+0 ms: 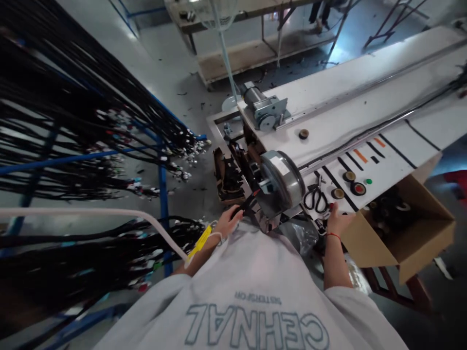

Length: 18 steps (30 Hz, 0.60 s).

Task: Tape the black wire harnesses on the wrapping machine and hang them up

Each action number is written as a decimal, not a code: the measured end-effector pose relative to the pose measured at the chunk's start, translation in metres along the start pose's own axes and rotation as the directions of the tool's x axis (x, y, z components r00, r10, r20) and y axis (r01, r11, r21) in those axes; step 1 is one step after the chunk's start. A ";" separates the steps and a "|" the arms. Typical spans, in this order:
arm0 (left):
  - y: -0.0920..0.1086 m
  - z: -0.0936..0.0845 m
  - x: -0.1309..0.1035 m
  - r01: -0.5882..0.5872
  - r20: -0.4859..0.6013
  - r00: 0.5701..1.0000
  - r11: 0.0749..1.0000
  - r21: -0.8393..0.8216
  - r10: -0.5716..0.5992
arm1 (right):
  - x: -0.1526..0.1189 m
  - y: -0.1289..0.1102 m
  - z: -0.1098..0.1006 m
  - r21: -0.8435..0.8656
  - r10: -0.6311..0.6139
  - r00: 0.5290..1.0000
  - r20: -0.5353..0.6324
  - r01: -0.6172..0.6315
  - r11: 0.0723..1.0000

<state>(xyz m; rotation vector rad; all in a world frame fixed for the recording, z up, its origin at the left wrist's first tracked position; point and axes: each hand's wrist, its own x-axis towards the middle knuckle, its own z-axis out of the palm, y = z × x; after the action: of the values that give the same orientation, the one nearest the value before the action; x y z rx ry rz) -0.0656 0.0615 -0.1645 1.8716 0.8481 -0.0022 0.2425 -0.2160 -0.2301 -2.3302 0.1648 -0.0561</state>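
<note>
My left hand (228, 222) is closed around a slender black piece (245, 206) that looks like a cable end, beside the grey round machine housing (282, 180). The piece points towards the machine, and its far end is hard to make out. My right hand (339, 222) lies at the near edge of the white bench, fingers apart, with the thumb at a small red button (332, 206). Black-handled scissors (315, 198) lie just left of that hand. Close by are tape rolls (337, 193) and a green button (369, 181).
Blue racks (163, 194) hung with black cable bundles (109, 121) stand at left. An open cardboard box (425, 243) with dark contents is at right. A motor unit (265, 109) sits on the long white bench (328, 121). A pale hose (146, 213) crosses at left.
</note>
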 end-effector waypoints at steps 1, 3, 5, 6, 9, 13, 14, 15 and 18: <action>-0.002 -0.001 0.000 0.005 -0.011 1.000 1.000 0.002 -0.005 | 0.000 0.000 0.000 -0.012 0.008 1.000 -0.013 -0.008 1.000; -0.006 -0.001 0.000 -0.007 0.015 1.000 1.000 0.013 0.007 | 0.001 -0.001 0.001 -0.034 0.040 0.998 -0.058 -0.042 0.999; -0.011 0.000 0.001 -0.036 0.040 0.999 0.999 0.015 0.036 | 0.002 -0.002 0.001 -0.039 0.051 0.997 -0.060 -0.053 0.998; -0.012 0.001 0.003 -0.046 0.026 0.999 0.999 0.012 0.046 | 0.002 -0.002 0.001 -0.039 0.050 0.997 -0.062 -0.053 0.998; -0.012 0.003 0.013 -0.069 -0.044 0.997 0.997 0.019 0.070 | 0.003 0.000 0.001 -0.035 0.026 0.997 -0.067 -0.028 0.999; 0.002 0.001 0.031 -0.107 -0.079 0.990 0.990 0.087 0.114 | 0.005 0.002 0.003 -0.029 0.013 0.997 -0.078 -0.016 0.999; 0.007 0.000 0.035 -0.116 -0.092 0.988 0.988 0.106 0.125 | 0.005 0.003 0.003 -0.028 0.019 0.997 -0.081 -0.021 0.999; 0.012 0.000 0.038 -0.128 -0.097 0.985 0.984 0.124 0.141 | 0.005 0.003 0.003 -0.026 0.025 0.996 -0.083 -0.027 0.999; 0.027 0.003 0.047 -0.186 -0.069 0.978 0.970 0.156 0.199 | 0.004 0.002 0.002 -0.019 0.025 0.997 -0.079 -0.026 0.999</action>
<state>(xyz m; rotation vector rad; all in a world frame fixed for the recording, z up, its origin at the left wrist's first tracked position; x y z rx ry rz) -0.0144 0.0796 -0.1616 2.1016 0.7363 0.1382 0.2467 -0.2162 -0.2327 -2.3466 0.2352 -0.1339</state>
